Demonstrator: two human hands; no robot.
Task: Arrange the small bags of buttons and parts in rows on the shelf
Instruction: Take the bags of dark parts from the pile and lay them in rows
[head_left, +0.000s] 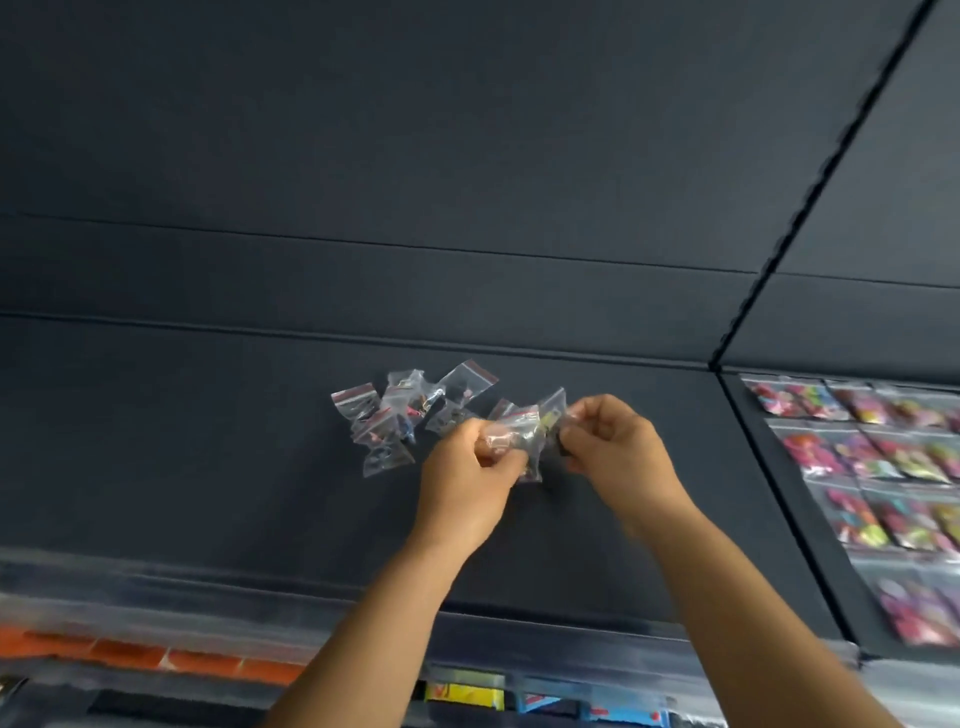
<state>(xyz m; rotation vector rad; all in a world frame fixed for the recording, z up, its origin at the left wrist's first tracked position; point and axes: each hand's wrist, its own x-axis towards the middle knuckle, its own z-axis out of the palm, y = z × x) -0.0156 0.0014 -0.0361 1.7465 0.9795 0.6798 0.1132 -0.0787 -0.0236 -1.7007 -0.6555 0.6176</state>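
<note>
A loose heap of small clear zip bags (405, 415) with red-striped tops lies on the dark shelf (208, 441), left of my hands. My left hand (467, 478) grips a bunch of small bags (519, 436), its fingers curled round them. My right hand (613, 441) pinches one bag (551, 415) at the right side of that bunch. Both hands are held close together just above the shelf. What is inside the bags is too blurred to make out.
To the right, past a black divider (769, 499), rows of small bags with pink and yellow contents (883, 467) cover the adjoining shelf. Below the shelf's front edge (311, 587) are clear trays with orange (130, 654) and yellow (462, 693) items.
</note>
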